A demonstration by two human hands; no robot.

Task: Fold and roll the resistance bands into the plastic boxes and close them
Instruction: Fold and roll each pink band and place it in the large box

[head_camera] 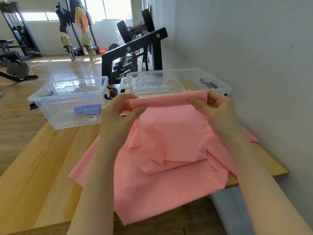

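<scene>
**Loose pink band held up, boxes waiting**

Both hands pinch the top edge of the wide, thin pink resistance band (169,133), the left hand (122,111) at one corner and the right hand (213,106) at the other, thumbs in front. They are apart, holding the edge taut above the wooden surface (42,167). The rest of the band hangs in crumpled layers and spills over the near edge of the surface.

The risk, as I judge it, is that the bunched lower layers fold crooked, or the overhang drags the sheet off the surface.

The clear plastic box on the left (50,106) is open and holds several small purple rolls (88,108). The clear plastic box behind the band (220,87) holds a clear lid-like piece; little else in it is discernible.
</scene>
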